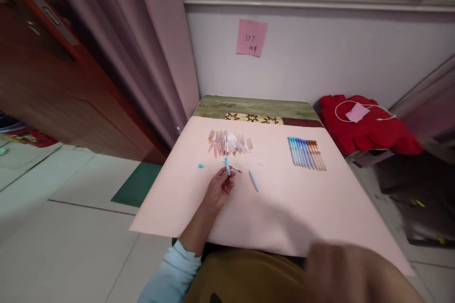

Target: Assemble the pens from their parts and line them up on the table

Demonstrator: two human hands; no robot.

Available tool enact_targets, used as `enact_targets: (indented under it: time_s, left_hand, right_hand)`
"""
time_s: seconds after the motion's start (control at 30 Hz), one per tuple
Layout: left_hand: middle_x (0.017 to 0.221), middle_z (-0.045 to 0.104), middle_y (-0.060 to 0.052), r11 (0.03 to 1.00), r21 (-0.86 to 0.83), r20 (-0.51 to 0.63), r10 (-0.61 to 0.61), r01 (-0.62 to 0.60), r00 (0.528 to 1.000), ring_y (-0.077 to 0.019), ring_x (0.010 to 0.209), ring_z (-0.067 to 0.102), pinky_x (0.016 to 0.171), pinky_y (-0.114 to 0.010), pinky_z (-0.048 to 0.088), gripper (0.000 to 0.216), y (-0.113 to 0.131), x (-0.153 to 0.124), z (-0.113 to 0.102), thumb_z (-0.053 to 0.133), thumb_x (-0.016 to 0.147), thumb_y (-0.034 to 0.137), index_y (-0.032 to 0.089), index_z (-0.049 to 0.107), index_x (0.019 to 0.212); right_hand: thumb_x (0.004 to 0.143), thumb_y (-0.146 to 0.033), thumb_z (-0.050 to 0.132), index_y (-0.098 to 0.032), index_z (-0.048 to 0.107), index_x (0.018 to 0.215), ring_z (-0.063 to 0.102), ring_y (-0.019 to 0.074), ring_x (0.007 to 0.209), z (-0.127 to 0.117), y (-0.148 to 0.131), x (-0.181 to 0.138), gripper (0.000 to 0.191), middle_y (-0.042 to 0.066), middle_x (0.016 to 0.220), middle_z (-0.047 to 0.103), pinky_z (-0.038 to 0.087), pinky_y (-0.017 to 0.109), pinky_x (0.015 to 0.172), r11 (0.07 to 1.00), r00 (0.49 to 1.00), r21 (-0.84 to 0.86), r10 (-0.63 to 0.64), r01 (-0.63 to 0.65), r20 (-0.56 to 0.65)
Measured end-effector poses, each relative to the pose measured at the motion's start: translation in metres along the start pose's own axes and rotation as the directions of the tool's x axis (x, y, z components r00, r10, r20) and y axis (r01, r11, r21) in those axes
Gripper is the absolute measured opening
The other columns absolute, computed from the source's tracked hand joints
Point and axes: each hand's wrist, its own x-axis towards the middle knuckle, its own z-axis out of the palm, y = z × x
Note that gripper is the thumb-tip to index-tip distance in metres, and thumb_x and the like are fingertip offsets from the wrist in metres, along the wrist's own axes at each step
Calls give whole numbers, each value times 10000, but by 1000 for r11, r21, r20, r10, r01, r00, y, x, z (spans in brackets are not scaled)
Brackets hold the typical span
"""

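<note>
My left hand [219,190] rests on the pink sheet [284,218] and pinches a short light-blue pen part [227,166] upright between its fingertips. A thin refill [235,168] lies just beyond the fingers. A light-blue pen barrel [253,181] lies to the right of the hand. A small blue cap [201,166] sits to its left. My right hand [351,272] is a large blur at the bottom right, close to the camera; its fingers cannot be made out.
A heap of pinkish and clear pen parts [229,143] lies at the back of the sheet. A row of assembled blue and orange pens [306,153] lies at the back right. Red cloth with a white cable [362,125] sits right of the table. A pink note [251,38] hangs on the wall.
</note>
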Motion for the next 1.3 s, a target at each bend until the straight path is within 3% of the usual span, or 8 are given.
enact_targets:
  time_s: [0.1, 0.17, 0.23, 0.3, 0.43, 0.67, 0.9, 1.3]
  left_hand:
    - [819, 682, -43, 996, -31, 69, -84, 86, 994, -60, 613, 593, 551, -146, 509, 329, -4, -3, -1, 757, 753, 156, 101, 663, 1063]
    - [841, 697, -56, 995, -27, 98, -94, 97, 991, -69, 621, 611, 564, -157, 526, 290, -6, -3, -3, 748, 760, 153, 100, 666, 1033]
    - [876, 713, -75, 995, -12, 117, -93, 95, 989, -83, 633, 631, 576, -174, 542, 253, -8, -3, -5, 740, 766, 157, 103, 664, 1002]
    - [912, 725, -95, 996, 12, 127, -90, 90, 988, -97, 643, 648, 586, -191, 554, 241, -9, -2, -6, 734, 770, 163, 107, 656, 990]
    - [943, 733, -111, 994, 63, 136, -93, 85, 986, -116, 652, 668, 600, -218, 568, 245, -10, -1, -7, 735, 769, 174, 117, 634, 985]
    - [927, 724, -114, 995, 11, 128, -105, 104, 986, -139, 676, 672, 607, -243, 568, 200, -11, 1, -9, 710, 792, 187, 118, 625, 961]
    - [779, 615, -33, 925, -351, 123, -110, 147, 986, -58, 586, 556, 604, -193, 535, 75, -1, 3, -11, 593, 881, 171, 111, 629, 908]
    - [866, 703, -68, 880, -462, -66, -157, 110, 985, -34, 590, 623, 645, -138, 566, 203, 4, 3, -16, 462, 931, 72, 97, 655, 874]
  right_hand:
    - [858, -577, 598, -248, 725, 880, 639, 177, 736, -15, 48, 64, 353, 56, 779, 702, 502, 296, 675, 980, 967, 23, 197, -196, -164]
    - [854, -521, 608, -195, 714, 871, 603, 174, 693, -19, 89, 93, 343, 48, 748, 690, 486, 296, 657, 902, 793, 67, 409, -427, -452]
    - [806, -488, 637, -179, 712, 835, 561, 160, 617, -18, 130, 105, 320, 28, 685, 664, 439, 272, 575, 798, 625, 89, 531, -597, -571]
    - [788, -460, 628, -187, 719, 817, 552, 158, 595, -14, 164, 105, 289, 13, 651, 648, 423, 269, 572, 715, 564, 36, 581, -698, -587]
    - [777, -374, 624, -228, 731, 859, 597, 170, 687, 2, 197, 98, 199, 11, 766, 686, 423, 274, 641, 609, 581, -186, 552, -771, -599]
    - [887, -332, 525, -219, 670, 847, 566, 165, 732, 25, 206, 97, 189, 32, 870, 655, 343, 276, 620, 460, 634, -446, 444, -768, -634]
    - [905, -354, 467, -202, 633, 877, 575, 179, 721, 26, 205, 90, 227, 38, 842, 663, 354, 281, 633, 549, 629, -383, 377, -743, -680]
    - [859, -407, 526, -184, 672, 882, 605, 184, 685, 24, 202, 87, 268, 44, 790, 694, 457, 302, 708, 681, 559, -213, 338, -700, -757]
